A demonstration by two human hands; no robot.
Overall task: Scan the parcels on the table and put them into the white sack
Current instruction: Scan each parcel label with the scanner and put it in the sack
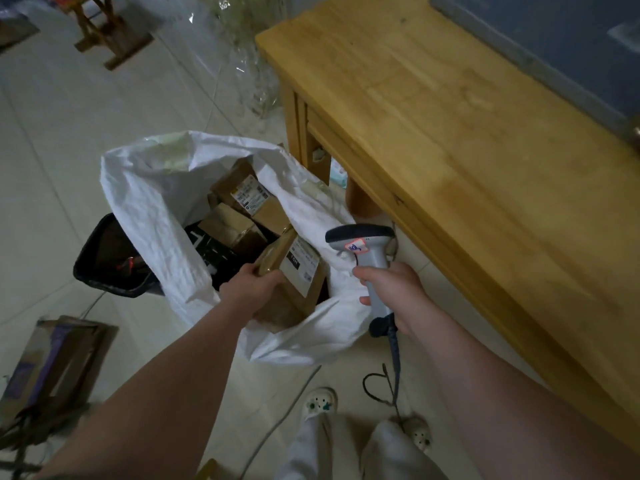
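Note:
The white sack (pixel 152 202) stands open on the floor, left of the wooden table (pixel 467 140). My left hand (pixel 249 289) grips a brown cardboard parcel (pixel 294 271) with a white label, held inside the sack's mouth near its front edge. Deeper in the sack lie other brown parcels (pixel 242 195), one showing a label. My right hand (pixel 394 292) grips the handle of a grey barcode scanner (pixel 367 251), whose head is over the sack's right rim. The scanner's dark cable (pixel 388 382) hangs to the floor.
A black bin (pixel 107 261) stands against the sack's left side. Flattened cardboard (pixel 52 368) lies on the floor at lower left. A wooden stool (pixel 104 32) is at the far left, clear plastic wrap (pixel 249 57) near the table's corner. My feet in slippers (pixel 318 403) are below.

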